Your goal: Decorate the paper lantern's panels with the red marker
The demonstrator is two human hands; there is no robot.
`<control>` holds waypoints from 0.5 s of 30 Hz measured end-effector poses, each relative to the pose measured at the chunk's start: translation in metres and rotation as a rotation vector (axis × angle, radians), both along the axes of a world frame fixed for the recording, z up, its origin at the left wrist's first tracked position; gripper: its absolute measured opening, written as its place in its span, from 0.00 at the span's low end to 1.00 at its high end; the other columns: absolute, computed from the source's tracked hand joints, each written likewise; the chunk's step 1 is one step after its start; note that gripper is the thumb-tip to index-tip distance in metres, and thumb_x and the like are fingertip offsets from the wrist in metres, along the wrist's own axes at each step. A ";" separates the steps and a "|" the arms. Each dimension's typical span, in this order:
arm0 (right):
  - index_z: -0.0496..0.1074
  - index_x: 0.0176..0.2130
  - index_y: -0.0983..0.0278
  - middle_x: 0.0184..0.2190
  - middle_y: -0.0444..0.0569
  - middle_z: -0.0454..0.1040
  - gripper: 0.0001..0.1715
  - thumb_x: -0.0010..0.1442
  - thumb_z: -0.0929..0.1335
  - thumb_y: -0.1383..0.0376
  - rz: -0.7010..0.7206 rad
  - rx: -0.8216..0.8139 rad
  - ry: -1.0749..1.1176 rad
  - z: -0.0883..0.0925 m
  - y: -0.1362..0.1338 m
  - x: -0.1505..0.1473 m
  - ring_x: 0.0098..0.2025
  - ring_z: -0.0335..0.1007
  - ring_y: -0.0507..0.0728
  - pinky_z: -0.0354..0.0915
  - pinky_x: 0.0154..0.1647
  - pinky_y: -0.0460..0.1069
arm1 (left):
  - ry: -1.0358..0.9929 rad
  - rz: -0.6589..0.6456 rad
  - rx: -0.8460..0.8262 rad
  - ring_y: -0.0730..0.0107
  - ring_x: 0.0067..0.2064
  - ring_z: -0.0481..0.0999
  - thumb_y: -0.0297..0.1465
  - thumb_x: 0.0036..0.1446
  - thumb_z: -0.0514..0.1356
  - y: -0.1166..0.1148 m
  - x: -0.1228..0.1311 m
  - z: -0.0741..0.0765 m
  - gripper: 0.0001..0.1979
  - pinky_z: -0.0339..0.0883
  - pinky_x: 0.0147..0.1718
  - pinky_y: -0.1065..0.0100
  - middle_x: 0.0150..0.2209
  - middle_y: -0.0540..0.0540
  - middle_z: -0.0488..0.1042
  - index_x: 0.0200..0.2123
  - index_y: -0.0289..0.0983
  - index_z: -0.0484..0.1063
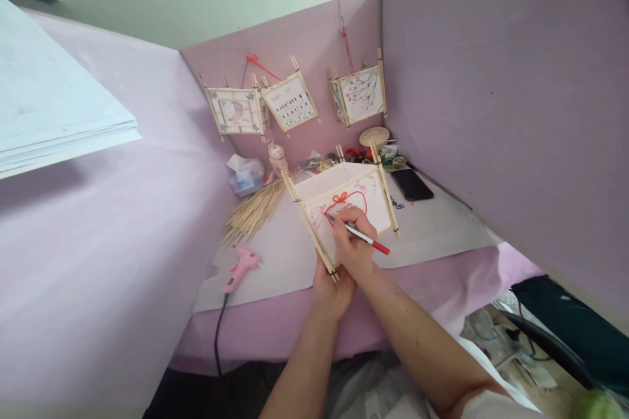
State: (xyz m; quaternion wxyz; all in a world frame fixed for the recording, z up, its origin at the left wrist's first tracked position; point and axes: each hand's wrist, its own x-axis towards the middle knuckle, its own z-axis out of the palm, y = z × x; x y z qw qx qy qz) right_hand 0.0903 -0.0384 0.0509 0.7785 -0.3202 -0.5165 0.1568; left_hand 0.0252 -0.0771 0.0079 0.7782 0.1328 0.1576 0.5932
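The stick-framed paper lantern (354, 191) is held tilted in front of us above the near part of the desk (437, 285), and we judge the step in hand to be drawing in red on its near panel (378, 209), where a heart shape with a bow (339, 198) shows. Our left hand (331, 285) has its grip closed around the lower corner, fingers partly hidden; our right hand (354, 242) has its grip pinched on a red-ended pen (363, 236), tip at the paper. The next stroke, we think, calls for a steady panel and light pressure. Across the desk from the left we see a pink glue gun (242, 268), a fan of thin sticks (255, 213) and, beyond the lantern, a black phone (413, 184); a white sheet (427, 232) lies over lilac cloth (472, 275). Around us, 2 lilac side partitions (491, 91) flank a pink back wall (314, 46), before which 3 decorated panels (289, 105) hang.
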 end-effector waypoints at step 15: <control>0.64 0.31 0.61 0.28 0.43 0.66 0.03 0.57 0.63 0.70 0.012 0.035 0.032 0.003 0.001 0.000 0.32 0.66 0.52 0.65 0.36 0.51 | 0.006 -0.004 -0.010 0.66 0.57 0.69 0.39 0.66 0.42 0.000 0.000 0.000 0.24 0.57 0.59 0.65 0.54 0.42 0.72 0.57 0.35 0.65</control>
